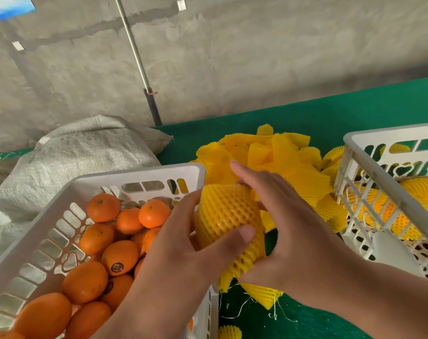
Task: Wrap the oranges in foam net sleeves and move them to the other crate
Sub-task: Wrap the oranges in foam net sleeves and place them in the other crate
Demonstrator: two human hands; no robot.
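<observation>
1. We hold one orange in its yellow net sleeve (pixel 228 221) with both hands, over the green table (pixel 330 113).
2. Our left hand (pixel 183 248) curls round it, thumb on top.
3. Our right hand (pixel 281 216) grips its far side, one finger sticking out straight.
4. Just left is the crate of bare oranges (pixel 105 241), its rim (pixel 139 174) close by.
5. To the right, past a green gap, stands the other crate (pixel 359 182).
6. Behind lies the sleeve pile (pixel 269 152).
</observation>
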